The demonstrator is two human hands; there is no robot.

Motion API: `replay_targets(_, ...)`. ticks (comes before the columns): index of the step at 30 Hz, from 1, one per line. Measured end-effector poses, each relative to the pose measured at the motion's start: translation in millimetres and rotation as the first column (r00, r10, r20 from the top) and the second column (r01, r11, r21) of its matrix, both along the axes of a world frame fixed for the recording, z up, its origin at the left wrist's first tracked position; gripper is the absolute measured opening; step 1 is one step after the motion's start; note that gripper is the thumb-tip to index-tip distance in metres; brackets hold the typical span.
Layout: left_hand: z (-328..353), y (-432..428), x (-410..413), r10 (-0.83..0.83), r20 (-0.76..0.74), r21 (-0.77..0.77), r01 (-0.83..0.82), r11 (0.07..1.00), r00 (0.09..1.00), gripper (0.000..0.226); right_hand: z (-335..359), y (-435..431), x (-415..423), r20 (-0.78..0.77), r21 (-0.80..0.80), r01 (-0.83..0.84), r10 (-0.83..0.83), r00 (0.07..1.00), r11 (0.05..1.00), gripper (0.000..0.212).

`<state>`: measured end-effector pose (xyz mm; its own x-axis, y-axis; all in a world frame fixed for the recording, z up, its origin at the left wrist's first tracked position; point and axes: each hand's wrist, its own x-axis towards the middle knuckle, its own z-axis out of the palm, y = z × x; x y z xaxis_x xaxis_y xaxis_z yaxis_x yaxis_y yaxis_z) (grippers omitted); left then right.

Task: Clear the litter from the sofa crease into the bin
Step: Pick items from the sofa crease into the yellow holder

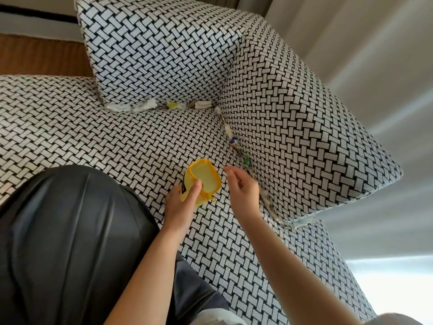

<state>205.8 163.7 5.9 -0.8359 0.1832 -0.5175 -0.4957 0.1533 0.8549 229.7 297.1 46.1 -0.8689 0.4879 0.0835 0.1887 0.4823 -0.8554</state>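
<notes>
Holding yellow bin [203, 179] in left hand [179, 205], thumb and fingers curled round wall, mouth tipped toward crease. Right hand [243, 191] empty, fingers loosely spread, hovering just beside side crease. Litter located: crumpled tissue [146, 105], yellow scrap [172, 104], paper wad [202, 104] along back crease; coloured wrappers [246, 160] wedged under side cushion [293, 137].

My judgement: all featherlight, soft, crushable; wrappers probably slick. Pinch exposed edges, draw outward. Bin smooth, looks like thin rigid plastic. Sofa seat [117, 137] coarse basket-weave.

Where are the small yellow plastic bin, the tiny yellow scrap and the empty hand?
Small yellow plastic bin [204, 178]: head view, inside wall.
Tiny yellow scrap [172, 104]: head view, middle.
Right hand [243, 192]: head view, its middle.
</notes>
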Motion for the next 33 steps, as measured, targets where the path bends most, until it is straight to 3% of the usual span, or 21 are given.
replay_targets(3, -2, 0, -1, -0.011, -0.004, -0.016, 0.011, 1.0, 1.0, 0.122, -26, 26, 6, 0.2, 0.083, 0.235, -0.247, 0.948, 0.968, 0.021)
replay_targets(8, -3, 0, -1, -0.005, 0.006, -0.016, 0.005, 1.0, 1.0, 0.121, -35, 58, -8, 0.439, 0.408, 0.134, -0.323, 0.838, 0.903, 0.024)
replay_targets(16, -2, 1, -1, 0.009, -0.001, -0.014, -0.009, 1.0, 1.0, 0.1, -31, 65, -27, 0.547, 0.594, -0.025, -0.381, 0.745, 0.804, 0.019)
replay_targets(20, -2, 1, -2, 0.003, 0.02, -0.023, -0.003, 1.0, 1.0, 0.114, -26, 66, -38, 0.6, 0.638, -0.139, -0.376, 0.706, 0.757, 0.019)
replay_targets(28, 3, 0, -1, 0.017, 0.039, 0.004, -0.017, 1.0, 0.999, 0.106, -14, 58, -55, 0.658, 0.684, -0.311, -0.375, 0.653, 0.66, 0.022)
replay_targets(33, 10, -2, 2, -0.014, 0.033, 0.028, 0.013, 1.0, 0.999, 0.106, -18, 55, -47, 0.628, 0.721, -0.321, -0.385, 0.676, 0.614, 0.015)
